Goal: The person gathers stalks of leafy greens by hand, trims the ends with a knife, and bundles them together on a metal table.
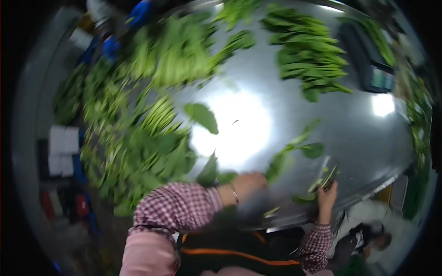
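Left hand motion-blurred, finger spread cannot be told, leafy stem near it, right hand closed around slim object, identity unclear.

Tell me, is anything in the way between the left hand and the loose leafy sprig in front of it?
No, nothing visible stands between the left hand and the leafy sprig; blur hides whether they touch.
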The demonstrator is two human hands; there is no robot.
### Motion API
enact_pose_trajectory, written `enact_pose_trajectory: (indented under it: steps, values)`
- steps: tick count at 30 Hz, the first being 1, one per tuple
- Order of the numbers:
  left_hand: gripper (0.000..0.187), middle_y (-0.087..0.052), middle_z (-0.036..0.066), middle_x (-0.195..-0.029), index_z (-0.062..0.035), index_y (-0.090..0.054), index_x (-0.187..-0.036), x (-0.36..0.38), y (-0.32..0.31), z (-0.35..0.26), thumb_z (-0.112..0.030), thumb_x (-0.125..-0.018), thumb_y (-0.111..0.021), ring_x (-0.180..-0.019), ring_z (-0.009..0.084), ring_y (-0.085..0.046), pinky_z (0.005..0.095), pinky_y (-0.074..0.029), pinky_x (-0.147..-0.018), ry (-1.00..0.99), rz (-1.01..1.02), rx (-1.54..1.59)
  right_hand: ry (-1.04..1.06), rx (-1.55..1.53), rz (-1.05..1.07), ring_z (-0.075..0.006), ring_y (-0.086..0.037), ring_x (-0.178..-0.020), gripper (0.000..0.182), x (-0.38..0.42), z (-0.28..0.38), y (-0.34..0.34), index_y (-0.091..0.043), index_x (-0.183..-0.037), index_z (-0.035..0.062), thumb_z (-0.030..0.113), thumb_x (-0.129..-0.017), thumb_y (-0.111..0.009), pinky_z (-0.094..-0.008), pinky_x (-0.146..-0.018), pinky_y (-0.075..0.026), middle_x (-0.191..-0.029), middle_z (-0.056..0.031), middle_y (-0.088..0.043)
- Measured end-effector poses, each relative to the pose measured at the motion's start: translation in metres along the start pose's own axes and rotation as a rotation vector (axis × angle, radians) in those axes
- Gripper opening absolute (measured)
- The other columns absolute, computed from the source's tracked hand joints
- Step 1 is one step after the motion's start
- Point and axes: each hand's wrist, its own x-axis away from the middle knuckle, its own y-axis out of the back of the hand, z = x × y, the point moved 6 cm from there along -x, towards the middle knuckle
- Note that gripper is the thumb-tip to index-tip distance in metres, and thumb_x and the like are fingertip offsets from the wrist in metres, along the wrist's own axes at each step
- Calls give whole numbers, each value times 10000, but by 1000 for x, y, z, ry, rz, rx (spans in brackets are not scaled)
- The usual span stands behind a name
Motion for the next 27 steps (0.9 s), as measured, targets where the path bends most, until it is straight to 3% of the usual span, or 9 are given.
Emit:
enact_pose_trajectory:
  steps: [3, 6, 10, 15, 16, 18, 20, 24, 27]
  values:
    - [152, -547, 84, -957, -99, -544, -923, 121, -35, -29, -181, -795, -534, -822, 235, -567, 350, -485, -648, 97, 137, -33, 152, -435, 169, -137, -555, -649, 369, 17, 39, -49, -482, -1114, 16, -1, -764, -599, -269, -541, -479, -831, -25, -511]
    - [233, -541, 66, -1002, -130, -562, -984, 243, -16, -5, -173, -755, -554, -884, 232, -536, 354, -447, -715, 303, 127, -228, -78, -562, 491, -75, -507, -528, 394, 72, 115, -93, -493, -1165, 13, 44, -792, -617, -209, -375, -385, -917, -40, -549]
    - [140, -556, 50, -884, -145, -595, -883, 402, 29, 70, -155, -756, -538, -830, 223, -529, 380, -423, -662, 580, 262, -512, 18, -757, 349, -65, -496, -520, 438, 128, 191, -108, -458, -1257, -4, 70, -846, -593, -197, -365, -376, -1006, -69, -595]
    - [238, -566, 54, -898, -126, -601, -975, 506, 141, 178, -153, -744, -551, -892, 240, -525, 389, -415, -745, 1007, 92, -1095, -212, -990, 841, -79, -488, -448, 330, 233, 226, -126, -496, -1198, -1, 103, -891, -558, -184, -370, -358, -741, -89, -613]
    - [280, -575, 84, -926, -101, -601, -1023, 479, 168, 160, -130, -748, -561, -916, 258, -538, 380, -425, -763, 1135, 201, -1156, -223, -930, 866, -85, -486, -433, 292, 252, 217, -130, -514, -1160, 0, 116, -895, -555, -188, -373, -359, -669, -80, -593]
    - [297, -579, 116, -945, -79, -596, -1031, 411, 202, 133, -78, -737, -553, -921, 277, -546, 383, -434, -770, 1019, -96, -750, -262, -865, 830, -91, -472, -412, 222, 278, 207, -134, -547, -1073, 2, 139, -898, -562, -201, -382, -351, -549, -50, -539]
    - [329, -582, 118, -910, -58, -589, -1050, 335, 180, 88, -42, -722, -554, -862, 292, -551, 407, -449, -742, 417, -407, -379, -263, -816, 795, -87, -465, -410, 221, 274, 214, -136, -549, -1071, 7, 142, -898, -565, -204, -386, -348, -548, -40, -535]
    - [243, -615, 91, -941, -99, -634, -976, 264, 91, 61, -155, -742, -666, -909, 248, -580, 337, -475, -794, 52, -357, -350, -109, -804, 747, -67, -440, -415, 263, 276, 243, -133, -541, -1134, 22, 158, -909, -558, -197, -405, -341, -555, -9, -519]
    - [159, -630, 88, -869, -66, -656, -928, 294, 89, 100, -160, -799, -663, -833, 225, -602, 310, -489, -749, 381, -350, 432, -14, -762, 710, -55, -457, -453, 300, 291, 252, -119, -536, -1192, 38, 153, -915, -547, -185, -432, -352, -587, -8, -536]
